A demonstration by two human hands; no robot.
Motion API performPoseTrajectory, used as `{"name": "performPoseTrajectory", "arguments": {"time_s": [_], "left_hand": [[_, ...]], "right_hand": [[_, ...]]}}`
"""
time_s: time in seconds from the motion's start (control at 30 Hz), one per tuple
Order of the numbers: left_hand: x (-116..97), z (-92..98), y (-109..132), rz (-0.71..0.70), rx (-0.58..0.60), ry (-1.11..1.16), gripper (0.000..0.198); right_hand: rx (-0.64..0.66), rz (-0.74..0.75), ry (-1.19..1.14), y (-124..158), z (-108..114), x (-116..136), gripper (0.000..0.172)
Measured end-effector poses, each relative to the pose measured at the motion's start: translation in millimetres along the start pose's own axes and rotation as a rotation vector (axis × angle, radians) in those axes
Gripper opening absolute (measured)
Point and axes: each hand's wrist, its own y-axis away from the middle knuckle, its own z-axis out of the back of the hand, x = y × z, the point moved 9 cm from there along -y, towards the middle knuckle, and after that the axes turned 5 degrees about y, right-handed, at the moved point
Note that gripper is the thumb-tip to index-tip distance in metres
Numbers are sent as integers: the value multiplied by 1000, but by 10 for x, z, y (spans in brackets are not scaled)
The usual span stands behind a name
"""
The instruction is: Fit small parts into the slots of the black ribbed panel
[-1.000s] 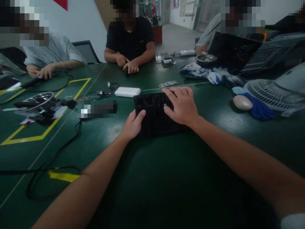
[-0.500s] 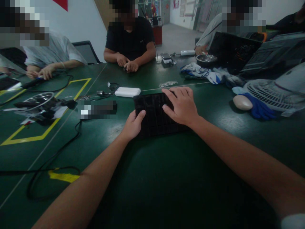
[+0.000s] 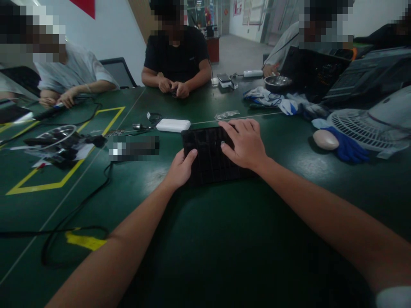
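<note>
A black compartment tray [image 3: 210, 164] with low divider walls lies on the dark green table in front of me. My left hand [image 3: 182, 169] grips its left edge, thumb on top and the other fingers hidden beneath or behind the side. Over the tray's right part reaches my right hand [image 3: 245, 143]. Its fingers hook over the far edge while the thumb rests on the inner part. Whether anything small lies under the right palm is hidden. The tray's compartments are too dark to show any contents.
Beyond the tray lie a white power bank [image 3: 173, 125] and a clear plastic wrapper [image 3: 227, 115]. To the left are a metal bowl [image 3: 59, 136] and a black cable [image 3: 86, 199]. A white fan [image 3: 356, 128], blue glove [image 3: 348, 145] and beige mouse [image 3: 325, 140] sit right. Several people sit around.
Both hands keep their hold on the tray, nearly still. The view has shifted slightly. Across the table, a person's hands have moved a little around a small dark item.
</note>
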Motion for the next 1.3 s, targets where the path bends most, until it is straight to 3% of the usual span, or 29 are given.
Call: {"name": "performPoseTrajectory", "arguments": {"time_s": [0.47,0.67,0.83,1.0,1.3], "left_hand": [[0,-19,-28,1,7,-7,51],[53,-4,-7,124,-13,178,36],[65,54,26,211,-111,306,37],[79,19,4,326,-102,413,36],[91,-95,60,387,-81,493,44]], "right_hand": [[-39,-39,-40,-4,5,-9,53],[-24,-26,-47,-27,1,26,56],[-10,3,-61,-31,6,95,55],[-18,4,-39,-27,1,110,53],[-25,-8,-50,-28,2,108,52]]}}
